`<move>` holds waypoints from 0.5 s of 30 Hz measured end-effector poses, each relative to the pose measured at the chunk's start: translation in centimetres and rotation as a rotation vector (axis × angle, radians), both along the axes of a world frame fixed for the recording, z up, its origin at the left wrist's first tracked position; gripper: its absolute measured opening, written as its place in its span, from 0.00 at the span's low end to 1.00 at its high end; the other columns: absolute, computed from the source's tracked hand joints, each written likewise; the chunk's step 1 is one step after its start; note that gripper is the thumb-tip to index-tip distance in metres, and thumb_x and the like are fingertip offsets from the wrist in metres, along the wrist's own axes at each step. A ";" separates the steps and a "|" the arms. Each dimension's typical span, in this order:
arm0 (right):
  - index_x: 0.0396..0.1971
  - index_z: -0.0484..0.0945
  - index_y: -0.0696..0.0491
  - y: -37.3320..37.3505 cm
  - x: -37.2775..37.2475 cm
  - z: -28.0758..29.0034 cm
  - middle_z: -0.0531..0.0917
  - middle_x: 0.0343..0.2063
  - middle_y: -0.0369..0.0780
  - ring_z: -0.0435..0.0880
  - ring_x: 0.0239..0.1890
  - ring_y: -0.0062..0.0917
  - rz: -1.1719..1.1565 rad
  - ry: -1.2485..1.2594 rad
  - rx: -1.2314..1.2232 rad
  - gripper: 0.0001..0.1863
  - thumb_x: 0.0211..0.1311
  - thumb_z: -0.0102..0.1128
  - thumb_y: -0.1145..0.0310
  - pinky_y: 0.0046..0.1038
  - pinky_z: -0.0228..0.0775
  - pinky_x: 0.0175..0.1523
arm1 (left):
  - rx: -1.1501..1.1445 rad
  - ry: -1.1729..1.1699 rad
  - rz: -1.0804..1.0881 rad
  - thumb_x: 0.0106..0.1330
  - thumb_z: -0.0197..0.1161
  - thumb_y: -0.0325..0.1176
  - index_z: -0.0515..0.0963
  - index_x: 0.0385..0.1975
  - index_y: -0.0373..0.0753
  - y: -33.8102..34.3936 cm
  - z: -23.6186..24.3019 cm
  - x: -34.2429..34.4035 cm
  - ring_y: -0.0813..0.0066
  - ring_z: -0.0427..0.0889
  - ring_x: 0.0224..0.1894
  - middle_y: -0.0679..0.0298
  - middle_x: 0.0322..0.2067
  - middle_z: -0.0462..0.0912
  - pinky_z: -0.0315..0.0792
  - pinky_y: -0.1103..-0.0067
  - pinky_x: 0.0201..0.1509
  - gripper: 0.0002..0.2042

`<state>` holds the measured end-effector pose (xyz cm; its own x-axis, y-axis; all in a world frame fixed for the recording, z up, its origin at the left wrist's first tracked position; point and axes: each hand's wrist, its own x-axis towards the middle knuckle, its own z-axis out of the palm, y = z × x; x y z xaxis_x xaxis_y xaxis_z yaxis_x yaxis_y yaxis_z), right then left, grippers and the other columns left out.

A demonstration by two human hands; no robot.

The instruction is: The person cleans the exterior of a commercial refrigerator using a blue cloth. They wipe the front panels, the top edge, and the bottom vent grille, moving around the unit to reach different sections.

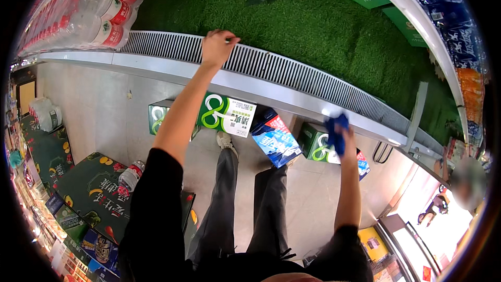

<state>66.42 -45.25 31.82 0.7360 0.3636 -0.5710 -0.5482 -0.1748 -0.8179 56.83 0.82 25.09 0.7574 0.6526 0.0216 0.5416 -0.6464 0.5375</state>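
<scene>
The crumpled blue cleaning cloth (336,133) sits bunched in the right hand (342,143), whose fingers are clamped around it, pressed to the grey metal front ledge (250,84) of the display shelf. The left hand (216,47) rests farther along on the ribbed metal grille (292,70), fingers curled loosely, holding nothing that shows. Wiping the ledge looks to be the step under way; a further pass would call for steady pressure along the rail. Behind the grille lies green artificial turf (323,31), with shrink-wrapped clear bottles (99,10) on it. Below, green and blue cartons (250,120) stand on a pale tiled floor (94,109).
</scene>
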 end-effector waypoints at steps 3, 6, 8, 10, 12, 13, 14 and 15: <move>0.35 0.81 0.58 -13.7 -6.8 1.8 0.83 0.32 0.37 0.81 0.34 0.22 0.106 0.225 -0.306 0.16 0.52 0.61 0.61 0.24 0.72 0.42 | 0.089 0.445 -0.043 0.58 0.62 0.54 0.81 0.40 0.46 -2.0 -0.4 4.6 0.60 0.77 0.46 0.61 0.39 0.82 0.65 0.62 0.52 0.20; 0.34 0.84 0.55 -25.5 -14.4 0.9 0.85 0.28 0.47 0.85 0.30 0.34 1.358 -0.060 -1.308 0.18 0.47 0.62 0.58 0.33 0.77 0.37 | -0.065 0.668 0.004 0.60 0.61 0.45 0.77 0.46 0.42 -1.5 -2.5 7.2 0.58 0.77 0.47 0.61 0.42 0.82 0.63 0.60 0.58 0.18; 0.34 0.83 0.57 -30.7 -17.7 2.0 0.84 0.28 0.48 0.85 0.32 0.36 1.235 0.197 -1.358 0.17 0.45 0.63 0.63 0.34 0.78 0.38 | -0.171 0.682 0.104 0.58 0.60 0.34 0.80 0.42 0.42 -0.8 -3.8 7.4 0.57 0.80 0.45 0.59 0.42 0.82 0.67 0.61 0.58 0.12; 0.32 0.82 0.62 -32.9 -20.3 3.7 0.84 0.25 0.47 0.85 0.25 0.34 0.688 0.546 -1.131 0.13 0.46 0.61 0.69 0.33 0.78 0.31 | -0.156 0.558 0.001 0.56 0.61 0.32 0.82 0.37 0.42 -0.8 -3.9 7.8 0.57 0.81 0.44 0.57 0.41 0.82 0.72 0.64 0.53 0.09; 0.29 0.80 0.68 -34.6 -22.3 4.1 0.82 0.20 0.46 0.82 0.17 0.31 0.207 0.743 -0.967 0.09 0.49 0.56 0.79 0.31 0.76 0.22 | -0.111 0.486 -0.059 0.54 0.63 0.29 0.84 0.30 0.43 -0.3 -4.0 7.4 0.57 0.82 0.42 0.57 0.39 0.82 0.77 0.69 0.46 0.05; 0.31 0.81 0.66 -35.1 -23.0 4.0 0.83 0.22 0.46 0.83 0.19 0.30 0.327 0.699 -1.033 0.10 0.48 0.57 0.77 0.31 0.76 0.24 | -0.099 0.436 -0.085 0.54 0.63 0.29 0.84 0.31 0.44 -0.2 -3.9 7.3 0.58 0.83 0.40 0.58 0.36 0.84 0.77 0.68 0.46 0.07; 0.33 0.81 0.63 -35.6 -23.6 3.9 0.84 0.23 0.46 0.83 0.21 0.29 0.450 0.649 -1.098 0.12 0.46 0.57 0.76 0.31 0.77 0.26 | -0.105 0.413 -0.106 0.54 0.63 0.29 0.84 0.31 0.45 0.1 -3.8 7.1 0.59 0.83 0.39 0.59 0.35 0.84 0.77 0.69 0.45 0.07; 0.35 0.82 0.60 -35.9 -23.9 3.6 0.84 0.24 0.45 0.84 0.22 0.28 0.576 0.593 -1.158 0.15 0.45 0.58 0.74 0.31 0.78 0.29 | -0.107 0.390 -0.124 0.54 0.62 0.29 0.84 0.31 0.45 0.4 -3.5 6.8 0.59 0.83 0.38 0.59 0.34 0.84 0.77 0.69 0.44 0.07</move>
<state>42.56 -81.15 35.46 0.1983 -0.3528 -0.9144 -0.3772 -0.8886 0.2611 63.61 1.20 21.57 0.7683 0.5388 -0.3456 0.6394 -0.6712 0.3750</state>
